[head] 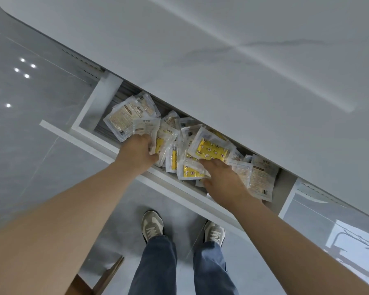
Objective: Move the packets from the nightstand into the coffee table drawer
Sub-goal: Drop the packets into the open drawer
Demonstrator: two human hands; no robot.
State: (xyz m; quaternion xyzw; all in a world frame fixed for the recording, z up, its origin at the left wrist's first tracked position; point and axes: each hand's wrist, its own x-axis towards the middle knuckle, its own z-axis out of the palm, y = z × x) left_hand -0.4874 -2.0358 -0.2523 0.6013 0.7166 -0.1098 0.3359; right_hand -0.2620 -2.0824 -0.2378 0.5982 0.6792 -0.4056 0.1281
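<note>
Left of the drawer [92,103], there is only glossy grey floor [30,103]. The drawer stands pulled out from under the white counter [243,71] of the coffee table.

At the drawer's left end the left hand [136,152] reaches in over the front rim. Its fingers are curled round a fanned bunch of beige packets [124,116], which stick up above the drawer's left corner.

In the middle of the drawer more packets lie loose and overlapping. There the right hand [224,177] has its fingers and thumb closed on a few yellow packets [211,149], held low among the pile. How many it holds I cannot tell.

Toward the drawer's right end, further beige ones lie flat on the drawer floor. Below the drawer's front are the person's shoes [152,225].

The step in hand looks like the drop-off, with both handfuls inside the drawer but not yet released. The next move calls for opening both sets of fingers so the packets settle below the rim. The tall left bunch needs laying flat, or it may catch on the counter's underside when the drawer slides shut. The nightstand is out of view, so whether more packets wait there cannot be judged.
</note>
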